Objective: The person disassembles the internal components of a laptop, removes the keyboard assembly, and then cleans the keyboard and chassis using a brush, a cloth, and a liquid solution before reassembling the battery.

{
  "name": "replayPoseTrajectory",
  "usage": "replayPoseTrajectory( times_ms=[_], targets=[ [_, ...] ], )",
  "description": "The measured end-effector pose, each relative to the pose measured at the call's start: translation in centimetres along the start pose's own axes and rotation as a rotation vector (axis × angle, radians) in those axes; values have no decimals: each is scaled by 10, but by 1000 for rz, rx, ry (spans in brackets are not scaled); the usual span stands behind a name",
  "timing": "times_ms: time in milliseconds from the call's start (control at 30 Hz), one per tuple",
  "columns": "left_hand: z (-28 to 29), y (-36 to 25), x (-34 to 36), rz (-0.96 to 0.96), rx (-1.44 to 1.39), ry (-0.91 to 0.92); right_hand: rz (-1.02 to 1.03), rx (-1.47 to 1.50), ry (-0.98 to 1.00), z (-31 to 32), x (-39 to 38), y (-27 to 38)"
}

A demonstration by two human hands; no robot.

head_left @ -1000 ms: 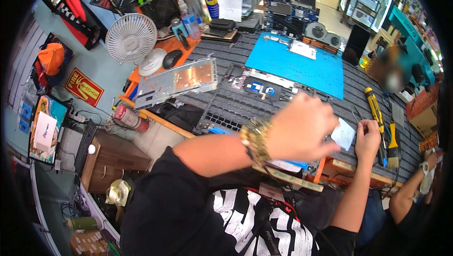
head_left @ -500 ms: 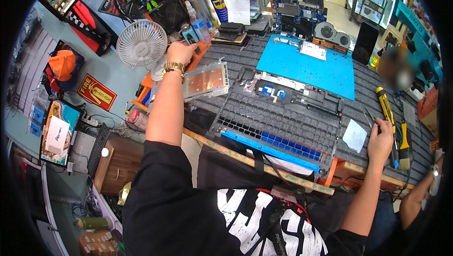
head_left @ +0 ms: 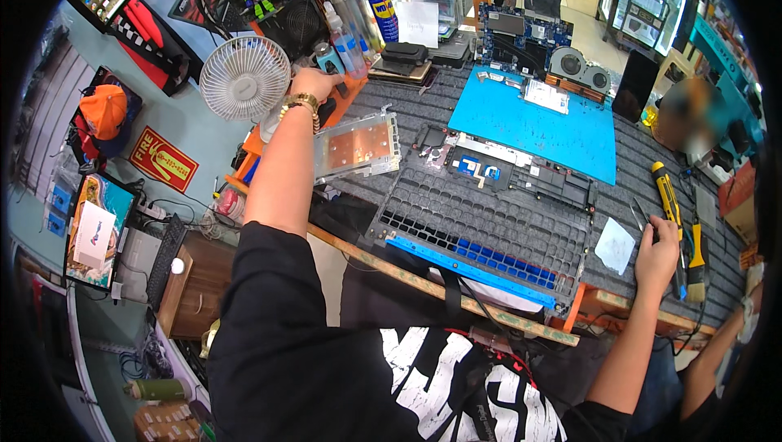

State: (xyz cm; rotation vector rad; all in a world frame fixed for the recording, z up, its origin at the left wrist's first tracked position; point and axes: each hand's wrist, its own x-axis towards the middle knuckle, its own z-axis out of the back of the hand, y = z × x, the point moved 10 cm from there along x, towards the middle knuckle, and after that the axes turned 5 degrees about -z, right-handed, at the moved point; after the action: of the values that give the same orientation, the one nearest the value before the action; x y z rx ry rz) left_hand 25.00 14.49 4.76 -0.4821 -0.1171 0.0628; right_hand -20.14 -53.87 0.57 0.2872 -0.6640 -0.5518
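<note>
Ribbed grey matting (head_left: 627, 157) covers the bench (head_left: 375, 260), and at its near right the right hand (head_left: 658, 251) grips slim tweezers (head_left: 639, 212), tips pointing away from the person. Far to the left, the left hand (head_left: 314, 84) is stretched out just beside a small blue container (head_left: 327, 57); whether its fingers grasp anything, I cannot tell. A pale sheet (head_left: 615, 246) lies left of the right hand, a paintbrush (head_left: 696, 267) right of it. Farther left sits a stripped laptop keyboard frame (head_left: 489, 226), with a copper-patched metal plate (head_left: 357, 145) to its left and a blue mat (head_left: 533, 128) beyond.
</note>
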Motion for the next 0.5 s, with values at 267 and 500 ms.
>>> replayPoseTrajectory(
  times_ms=[267, 500],
  targets=[
    [19, -44, -11, -311, 11, -298, 24, 22, -11, 2, 0, 4],
    [4, -173, -205, -748, -915, 293, -1, 24, -12, 4, 1, 5]
  ],
)
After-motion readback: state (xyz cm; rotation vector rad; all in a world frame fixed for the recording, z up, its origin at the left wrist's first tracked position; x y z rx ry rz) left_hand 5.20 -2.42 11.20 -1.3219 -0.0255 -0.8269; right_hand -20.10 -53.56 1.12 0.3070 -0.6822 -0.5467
